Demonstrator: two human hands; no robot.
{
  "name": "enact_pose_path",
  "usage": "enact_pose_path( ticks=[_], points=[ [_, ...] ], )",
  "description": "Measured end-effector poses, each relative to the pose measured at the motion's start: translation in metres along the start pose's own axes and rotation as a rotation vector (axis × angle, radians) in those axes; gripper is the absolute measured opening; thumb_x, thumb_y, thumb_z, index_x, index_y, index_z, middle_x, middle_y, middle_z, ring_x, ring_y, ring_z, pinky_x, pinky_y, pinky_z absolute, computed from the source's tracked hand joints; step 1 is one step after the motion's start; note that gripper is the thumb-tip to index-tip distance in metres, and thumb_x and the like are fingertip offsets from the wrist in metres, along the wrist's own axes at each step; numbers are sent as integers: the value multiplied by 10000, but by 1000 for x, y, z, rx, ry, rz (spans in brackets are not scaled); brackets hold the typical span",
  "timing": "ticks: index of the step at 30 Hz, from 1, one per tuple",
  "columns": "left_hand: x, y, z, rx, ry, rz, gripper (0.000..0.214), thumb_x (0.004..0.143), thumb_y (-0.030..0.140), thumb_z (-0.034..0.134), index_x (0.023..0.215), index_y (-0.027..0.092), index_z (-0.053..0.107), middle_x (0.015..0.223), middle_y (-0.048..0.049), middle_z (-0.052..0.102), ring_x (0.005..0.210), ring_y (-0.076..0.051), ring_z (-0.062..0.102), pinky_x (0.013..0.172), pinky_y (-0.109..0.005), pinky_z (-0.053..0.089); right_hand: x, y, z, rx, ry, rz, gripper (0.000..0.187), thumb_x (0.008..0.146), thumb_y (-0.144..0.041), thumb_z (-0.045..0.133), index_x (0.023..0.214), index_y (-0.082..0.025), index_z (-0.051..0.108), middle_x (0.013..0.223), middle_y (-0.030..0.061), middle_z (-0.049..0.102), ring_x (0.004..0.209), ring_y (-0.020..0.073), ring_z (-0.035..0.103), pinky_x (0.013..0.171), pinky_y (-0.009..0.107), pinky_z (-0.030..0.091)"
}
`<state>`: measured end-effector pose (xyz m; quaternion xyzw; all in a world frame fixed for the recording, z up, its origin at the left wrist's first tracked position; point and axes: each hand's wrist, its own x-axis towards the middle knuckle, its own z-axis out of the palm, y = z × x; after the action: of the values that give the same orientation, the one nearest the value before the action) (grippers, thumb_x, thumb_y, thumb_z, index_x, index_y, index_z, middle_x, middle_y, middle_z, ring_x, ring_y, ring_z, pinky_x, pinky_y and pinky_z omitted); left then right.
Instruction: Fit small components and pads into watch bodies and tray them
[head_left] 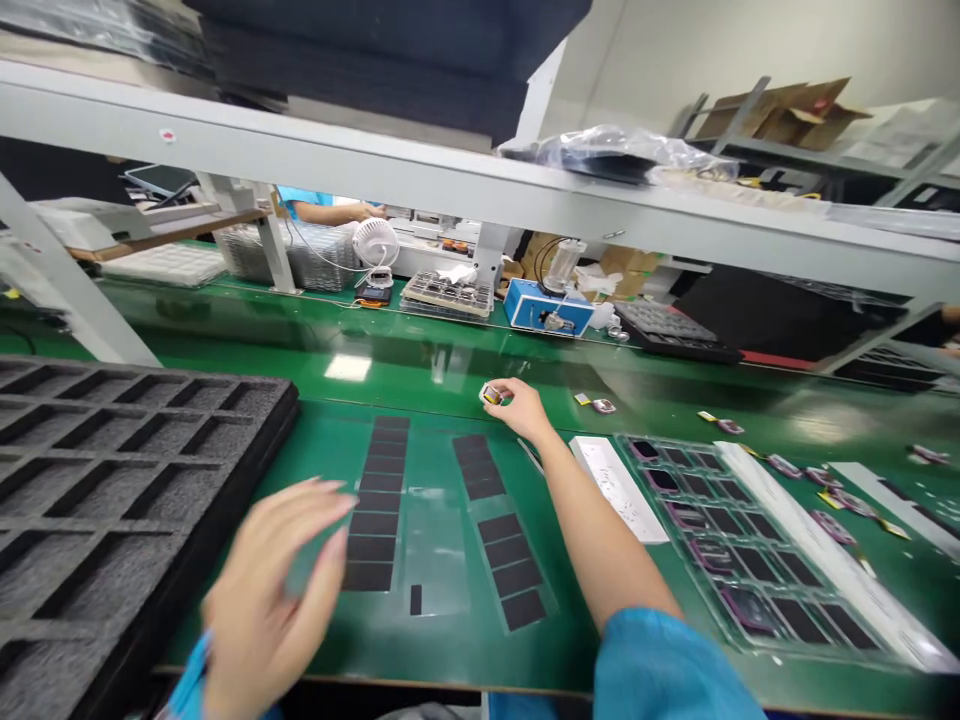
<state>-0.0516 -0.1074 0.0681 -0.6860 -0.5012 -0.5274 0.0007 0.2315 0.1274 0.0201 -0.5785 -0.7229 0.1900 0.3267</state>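
My right hand pinches a small part at the far side of the green counter; my left hand is loose and empty.

The part, whitish with a yellow patch, sits at my right fingertips, beyond the black pads; whether it touches the counter I cannot tell. My left hand, blurred, hangs near the pads, fingers spread, with the foam tray to its left. To handle this well, I should grip lightly by the edges and keep my right forearm off the white card just beside it.
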Motion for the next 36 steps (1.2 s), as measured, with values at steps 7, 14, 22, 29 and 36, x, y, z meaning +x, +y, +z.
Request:
enact_pose_path(
  ticks=[7, 14, 22, 29, 36],
  points=[
    [42, -30, 104, -417, -445, -265, 272, 830, 274, 549, 1091, 200, 574, 1016, -62, 645, 958, -197, 605, 842, -358, 499, -98, -40, 10, 1289, -357, 156, 451, 613, -246, 762, 1042, -221, 626, 1031, 33, 648, 917, 183, 629, 949, 397, 443],
    [14, -43, 125, -290, -490, 97, 825, 652, 407, 762, 1353, 263, 352, 1282, -102, 454, 1223, -271, 379, 1052, -472, 322, -117, -35, 23, 1449, -533, 256, 514, 616, -182, 784, 1095, -196, 599, 1046, 46, 647, 1002, 208, 623, 950, 347, 448],
    [17, -45, 127, -327, -486, 212, 686, 639, 494, 736, 1236, 253, 502, 1185, -96, 514, 1170, -257, 411, 1021, -430, 350, -124, -39, 30, 1407, -686, 254, 547, 645, -201, 772, 1147, -221, 557, 1056, 56, 637, 964, 199, 627, 867, 320, 476],
    [13, -31, 100, -41, -432, 226, 540, 701, 489, 689, 1143, 211, 552, 992, -76, 616, 1009, -234, 527, 992, -440, 357, -128, -44, 30, 1322, -700, 284, 471, 728, -291, 702, 1170, -227, 555, 1142, 84, 618, 1032, 219, 591, 890, 362, 465],
    [-13, 3, 24, 234, -319, 167, 510, 749, 519, 625, 1156, 223, 541, 1021, -76, 630, 1075, -250, 515, 1046, -465, 282, -126, -48, 30, 1214, -645, 299, 394, 748, -398, 674, 1092, -220, 598, 1119, 115, 643, 1022, 249, 609, 993, 473, 381]
  ],
)
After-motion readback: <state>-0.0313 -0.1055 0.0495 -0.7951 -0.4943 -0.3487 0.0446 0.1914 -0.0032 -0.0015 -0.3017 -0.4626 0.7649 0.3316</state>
